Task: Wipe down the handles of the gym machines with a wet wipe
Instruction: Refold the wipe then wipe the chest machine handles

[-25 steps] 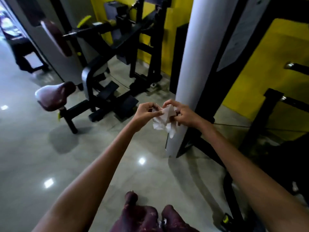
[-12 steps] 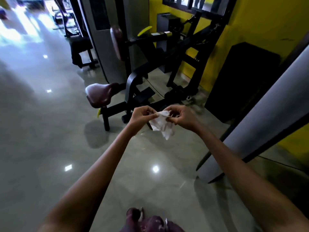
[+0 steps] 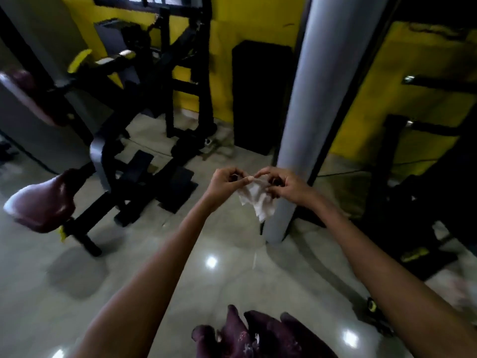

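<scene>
Black steel gym machine with maroon padded seat (image 3: pixel 41 202): well left, handles untouched. Left hand (image 3: pixel 223 180), right hand (image 3: pixel 284 184): close together, both pinching crumpled white wet wipe (image 3: pixel 255 200) mid-air. Advise: unfold fully before wiping.

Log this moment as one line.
stage: preparing wipe | left hand: pinching wet wipe | right hand: pinching wipe | machine handles: untouched

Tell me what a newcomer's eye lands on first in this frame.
Mid-frame, the left hand and right hand pinch a crumpled white wet wipe between them, in the air above the glossy floor. Behind them rises a grey pillar; at left stands a black gym machine with a maroon seat.
</scene>
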{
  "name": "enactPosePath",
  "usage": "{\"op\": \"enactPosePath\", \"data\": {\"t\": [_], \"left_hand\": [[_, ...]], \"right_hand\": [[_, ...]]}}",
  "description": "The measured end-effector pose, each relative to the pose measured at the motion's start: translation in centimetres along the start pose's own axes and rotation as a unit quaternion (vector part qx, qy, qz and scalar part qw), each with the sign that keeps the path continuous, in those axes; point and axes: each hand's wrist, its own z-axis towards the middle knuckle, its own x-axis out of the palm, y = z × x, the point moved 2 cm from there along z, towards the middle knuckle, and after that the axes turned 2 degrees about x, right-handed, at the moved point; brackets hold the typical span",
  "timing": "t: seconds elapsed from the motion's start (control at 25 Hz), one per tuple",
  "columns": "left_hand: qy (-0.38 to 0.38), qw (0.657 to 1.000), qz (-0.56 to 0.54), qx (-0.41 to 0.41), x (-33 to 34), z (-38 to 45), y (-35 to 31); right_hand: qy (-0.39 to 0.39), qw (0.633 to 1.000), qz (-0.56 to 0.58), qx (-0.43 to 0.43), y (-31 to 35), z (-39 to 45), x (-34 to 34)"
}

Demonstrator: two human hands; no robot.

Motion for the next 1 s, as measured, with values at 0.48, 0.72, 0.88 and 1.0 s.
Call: {"op": "enactPosePath", "data": {"t": [0.48,0.72,0.88,1.0], "left_hand": [[0.393,0.902,-0.081,0.158,31.7,-1.1,-11.5],[0.499,0.834,-0.152,0.177,42.1,-9.1,-16.5],[0.568,0.795,-0.167,0.131,47.3,-15.6,-17.6],[0.635,0.758,-0.149,-0.002,50.0,-21.2,-17.9]], "right_hand": [[-0.432,0.877,0.015,0.211,-7.1,-30.0,-13.5],[-0.628,0.718,0.176,0.241,-6.5,-42.5,-11.9],[-0.694,0.636,0.209,0.265,-5.4,-48.6,-8.8],[-0.774,0.535,0.219,0.259,-5.1,-52.9,-6.5]]}}
